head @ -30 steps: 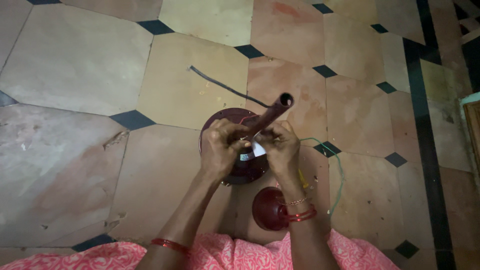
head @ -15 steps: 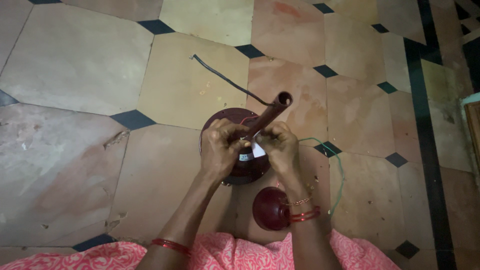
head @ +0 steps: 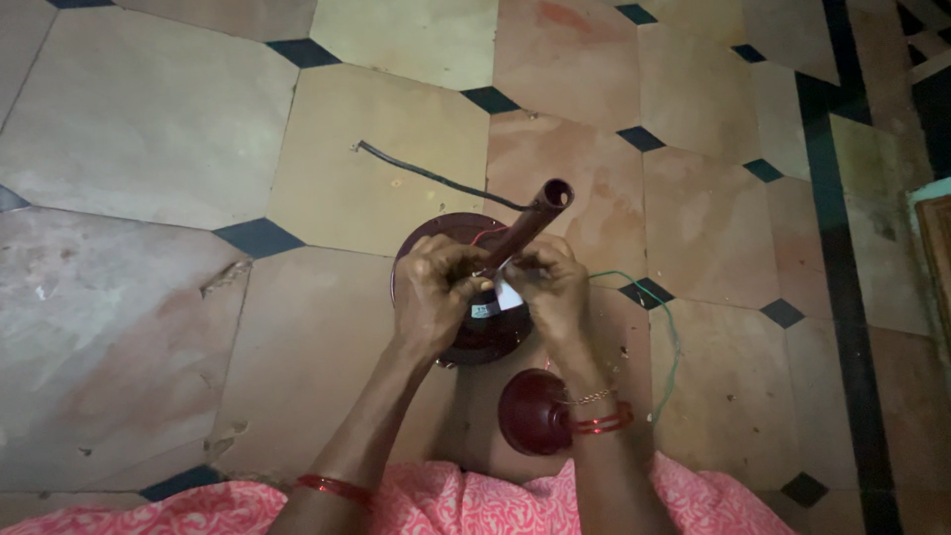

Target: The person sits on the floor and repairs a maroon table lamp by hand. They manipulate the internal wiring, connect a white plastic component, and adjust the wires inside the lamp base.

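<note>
Maroon tube (head: 528,223) is kept upright over the round base (head: 461,287) on the floor, little having shifted: left hand (head: 436,297) and right hand (head: 550,287) stay clenched on wires at its foot.

Single head-worn camera, looking steeply down from above, close over both hands, tiled floor (head: 149,129) filling the whole frame
</note>
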